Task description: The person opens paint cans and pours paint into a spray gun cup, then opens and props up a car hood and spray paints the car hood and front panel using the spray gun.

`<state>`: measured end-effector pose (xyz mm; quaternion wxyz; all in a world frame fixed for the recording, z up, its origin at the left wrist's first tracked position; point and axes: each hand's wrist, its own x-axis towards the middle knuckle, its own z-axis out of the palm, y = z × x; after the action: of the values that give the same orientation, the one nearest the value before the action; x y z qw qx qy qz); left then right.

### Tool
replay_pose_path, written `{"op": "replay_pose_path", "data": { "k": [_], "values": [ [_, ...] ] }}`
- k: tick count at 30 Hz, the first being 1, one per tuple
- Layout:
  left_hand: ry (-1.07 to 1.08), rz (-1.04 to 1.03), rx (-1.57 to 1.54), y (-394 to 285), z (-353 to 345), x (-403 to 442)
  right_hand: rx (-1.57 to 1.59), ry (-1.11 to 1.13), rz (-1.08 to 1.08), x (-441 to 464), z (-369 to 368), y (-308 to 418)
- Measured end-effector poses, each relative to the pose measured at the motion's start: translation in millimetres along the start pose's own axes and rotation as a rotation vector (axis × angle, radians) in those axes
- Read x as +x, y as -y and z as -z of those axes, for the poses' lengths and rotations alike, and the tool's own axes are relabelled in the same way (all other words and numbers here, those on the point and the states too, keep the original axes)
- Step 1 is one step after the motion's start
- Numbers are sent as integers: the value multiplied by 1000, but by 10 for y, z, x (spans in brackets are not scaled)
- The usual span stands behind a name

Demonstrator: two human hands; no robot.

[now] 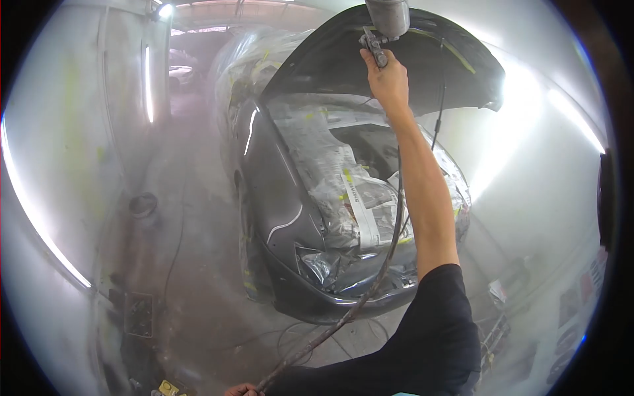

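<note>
My right hand (387,78) is raised at the top centre, its fingers wrapped round the handle of a spray gun (374,51) with a grey cup (388,16) on top. Behind the gun is the underside of a dark raised hood (317,59). From the gun a dark hose (383,270) runs down past my right arm to my left hand (242,390), which is closed on it at the bottom edge, partly cut off. Below the hood, paper and plastic masking (330,165) covers the engine bay, beside a glossy grey fender (271,178).
A thin prop rod (438,112) stands at the hood's right side. Hose loops lie on the floor (191,297) before the bumper (317,305). Lit walls flank the car. A round object (142,205) and a yellow item (168,388) are on the left.
</note>
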<state>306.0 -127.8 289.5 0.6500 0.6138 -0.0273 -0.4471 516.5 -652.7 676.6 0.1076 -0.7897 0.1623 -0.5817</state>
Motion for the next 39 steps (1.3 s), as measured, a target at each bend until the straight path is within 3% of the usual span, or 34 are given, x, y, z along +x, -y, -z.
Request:
{"op": "replay_pose_path", "data": {
  "k": [5,11,13,17,19,20,23,26,29,32,36,38,39],
  "values": [
    [99,-117,-48,35,389,533,-52,62,-10,80,-914,-153],
    [-109,12,-104,-406,487,832,-123,143,37,87,-2060,-306],
    [-65,3,-112,-364,599,903,-109,196,35,38,-2381,-408],
    [65,-30,-133,-218,924,1040,-35,387,-56,-38,-2718,-574],
    [-103,45,-19,-671,818,837,-17,433,-111,-81,-2670,-537],
    [-182,80,42,-824,809,763,-24,402,-121,-103,-2583,-492],
    [-31,7,-108,-317,1236,879,-11,192,-83,-100,-2073,-390],
    [102,94,-66,24,1637,1019,87,45,-123,-144,-1045,70],
    [-39,145,-64,-329,1435,789,161,-138,-159,-232,-10,401],
    [92,91,139,-516,1454,610,227,-273,-194,-373,876,417],
    [79,106,242,-438,1640,396,452,-331,-258,-791,1464,600],
    [56,128,292,-307,1770,333,481,-249,-334,-1115,1582,653],
    [104,27,286,194,2097,650,504,-211,-377,-1345,1580,765]
  ]
}}
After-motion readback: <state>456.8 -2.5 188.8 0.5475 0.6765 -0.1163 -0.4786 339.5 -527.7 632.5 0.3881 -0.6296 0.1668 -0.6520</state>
